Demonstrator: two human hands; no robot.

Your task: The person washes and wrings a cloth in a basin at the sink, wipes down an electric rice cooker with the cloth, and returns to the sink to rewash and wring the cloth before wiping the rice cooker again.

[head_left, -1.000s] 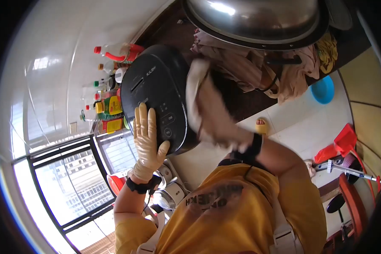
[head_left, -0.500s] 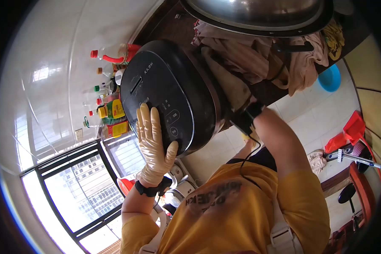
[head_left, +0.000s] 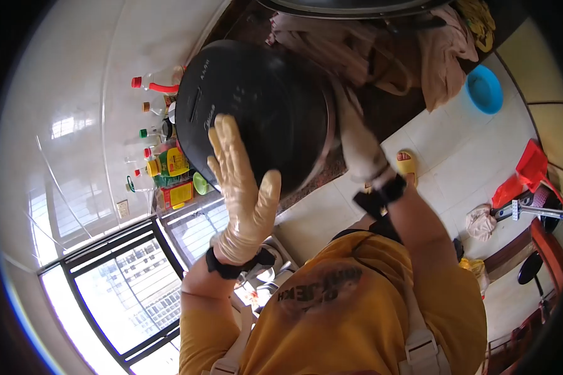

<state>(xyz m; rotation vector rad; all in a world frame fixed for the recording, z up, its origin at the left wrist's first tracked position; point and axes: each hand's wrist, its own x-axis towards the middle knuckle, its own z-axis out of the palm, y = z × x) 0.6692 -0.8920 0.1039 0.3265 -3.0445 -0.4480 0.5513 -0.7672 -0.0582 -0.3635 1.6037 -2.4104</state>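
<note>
Black rounded rice cooker [head_left: 263, 125], in the head view, sits on a dark brown tabletop [head_left: 391, 112] between the 2 hands. The left hand [head_left: 241, 200], in a cream rubber glove, is unclenched, fingers extended over its lid; contact is unclear. The blurred right hand [head_left: 361, 156] is at the opposite side, its grip indiscernible. Pale pink crumpled cloths [head_left: 445, 59] lie beyond.

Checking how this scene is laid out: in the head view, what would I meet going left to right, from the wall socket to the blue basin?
Wall socket, green-capped bottle, black appliance, right hand, yellow slipper, blue basin.
</note>
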